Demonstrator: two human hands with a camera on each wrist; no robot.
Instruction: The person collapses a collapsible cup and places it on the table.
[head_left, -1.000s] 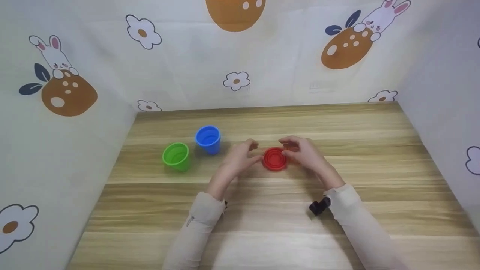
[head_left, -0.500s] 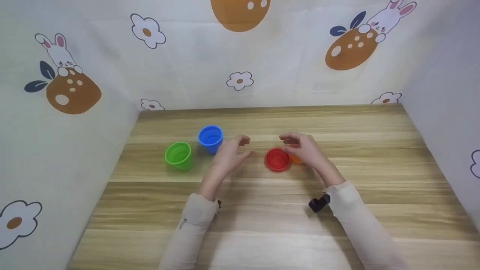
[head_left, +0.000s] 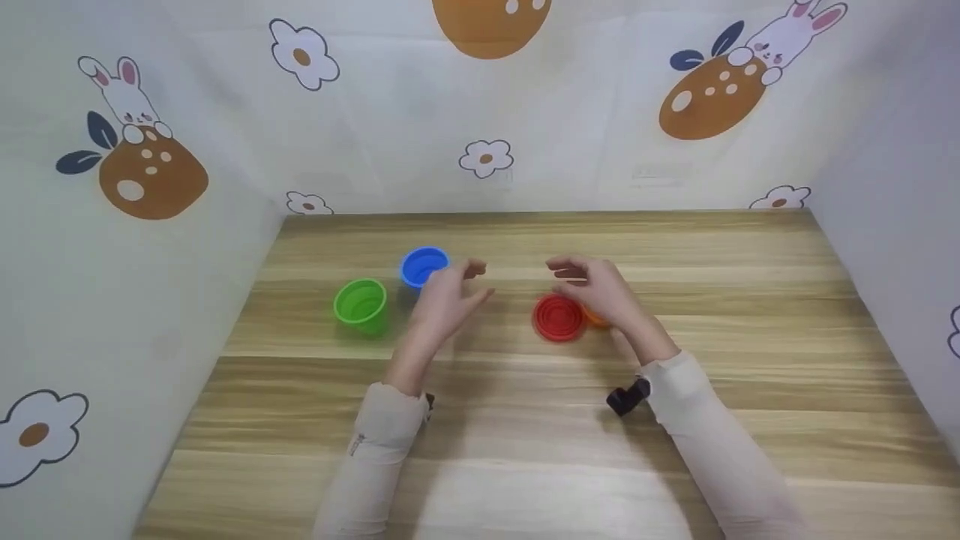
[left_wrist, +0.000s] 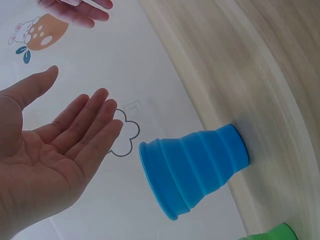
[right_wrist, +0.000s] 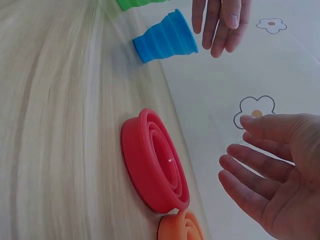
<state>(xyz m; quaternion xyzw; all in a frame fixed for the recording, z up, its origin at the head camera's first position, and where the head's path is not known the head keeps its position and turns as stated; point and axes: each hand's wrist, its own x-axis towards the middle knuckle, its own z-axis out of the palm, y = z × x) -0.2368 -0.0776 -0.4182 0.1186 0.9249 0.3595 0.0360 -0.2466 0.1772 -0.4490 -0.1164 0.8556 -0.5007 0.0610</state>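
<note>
My left hand (head_left: 448, 298) hovers beside the blue collapsible cup (head_left: 424, 265), fingers relaxed and holding nothing. In the left wrist view the blue cup (left_wrist: 192, 167) stands extended, its ridged wall apart from the palm. My right hand (head_left: 600, 291) hangs above the flattened red collapsible cup (head_left: 559, 318), its fingers loosely bent around air. Partly hidden under that hand lies an orange collapsed cup (head_left: 596, 318). The right wrist view has the red cup (right_wrist: 155, 160) folded into rings, touching or nearly touching the orange cup (right_wrist: 180, 227).
An extended green cup (head_left: 361, 306) stands left of the blue one. Wood-grain table (head_left: 525, 450) spreads under everything. Patterned cloth walls (head_left: 405, 112) border it at the back and both sides.
My left hand has drawn left, away from the red cup and toward the blue cup. My right hand has lifted slightly off the red cup, and the orange cup has come into view.
</note>
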